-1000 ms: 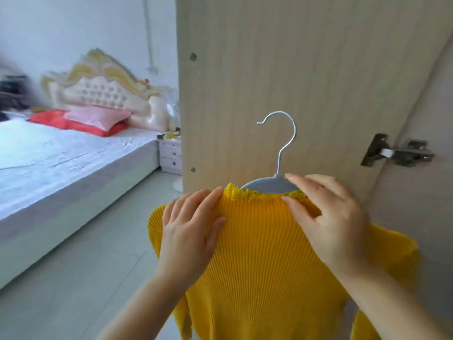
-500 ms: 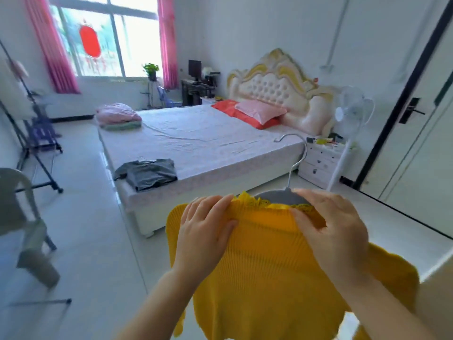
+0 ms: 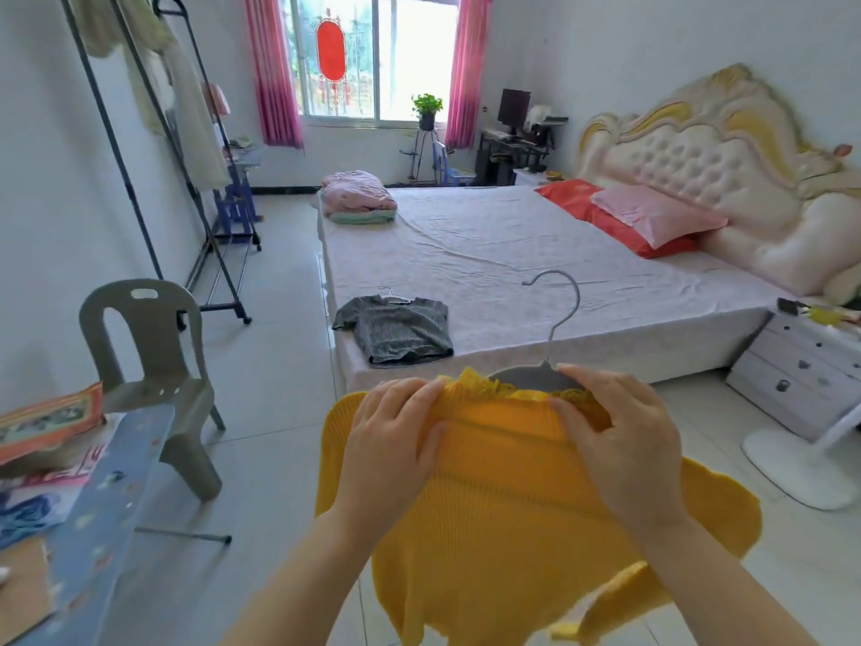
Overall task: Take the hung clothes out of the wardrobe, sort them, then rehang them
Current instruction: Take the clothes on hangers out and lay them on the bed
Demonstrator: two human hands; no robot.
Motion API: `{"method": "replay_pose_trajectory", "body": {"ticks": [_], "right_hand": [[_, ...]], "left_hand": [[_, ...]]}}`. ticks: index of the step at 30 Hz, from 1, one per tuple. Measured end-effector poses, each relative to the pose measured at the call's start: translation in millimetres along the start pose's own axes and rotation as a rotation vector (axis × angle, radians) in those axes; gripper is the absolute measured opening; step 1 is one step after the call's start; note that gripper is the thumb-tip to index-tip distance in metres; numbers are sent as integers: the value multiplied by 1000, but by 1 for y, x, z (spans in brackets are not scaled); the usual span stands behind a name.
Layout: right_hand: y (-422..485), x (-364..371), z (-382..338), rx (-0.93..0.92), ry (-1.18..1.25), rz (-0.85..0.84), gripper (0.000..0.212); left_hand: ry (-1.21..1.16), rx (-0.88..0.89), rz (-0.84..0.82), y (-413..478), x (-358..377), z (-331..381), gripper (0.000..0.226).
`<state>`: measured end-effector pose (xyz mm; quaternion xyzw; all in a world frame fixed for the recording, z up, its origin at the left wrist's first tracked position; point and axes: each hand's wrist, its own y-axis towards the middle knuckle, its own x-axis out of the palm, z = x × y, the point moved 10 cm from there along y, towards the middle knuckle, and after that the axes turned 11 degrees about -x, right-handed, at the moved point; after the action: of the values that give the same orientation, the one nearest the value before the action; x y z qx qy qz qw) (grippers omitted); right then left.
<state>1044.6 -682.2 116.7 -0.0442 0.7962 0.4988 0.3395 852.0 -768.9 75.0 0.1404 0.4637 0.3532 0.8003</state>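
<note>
While it hangs, both hands (image 3: 386, 459) (image 3: 624, 454) grip the yellow top (image 3: 512, 529).

The view has swung left, bringing the bed (image 3: 512, 254) (grey shirt (image 3: 396, 328) on its corner) from nine to twelve o'clock.

Yellow ribbed top (image 3: 512, 505) — grey hanger (image 3: 536, 375), grey tee (image 3: 400, 328), pink curtains (image 3: 272, 72).

Grey plastic hanger with metal hook (image 3: 531, 377): arms hidden inside yellow ribbed knit top (image 3: 512, 505), under left hand (image 3: 391, 449) and right hand (image 3: 619, 445). Top's hem cut off at bottom edge below both wrists. Blue patterned board (image 3: 107, 496) left of left hand: cropped.
</note>
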Motion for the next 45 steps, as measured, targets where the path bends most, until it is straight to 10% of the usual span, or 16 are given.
{"method": "replay_pose_trajectory", "body": {"ticks": [45], "right_hand": [[422,760,365,212,428,-531,33]], "left_hand": [[208,-545,-301,566,404,-478,41]]}}
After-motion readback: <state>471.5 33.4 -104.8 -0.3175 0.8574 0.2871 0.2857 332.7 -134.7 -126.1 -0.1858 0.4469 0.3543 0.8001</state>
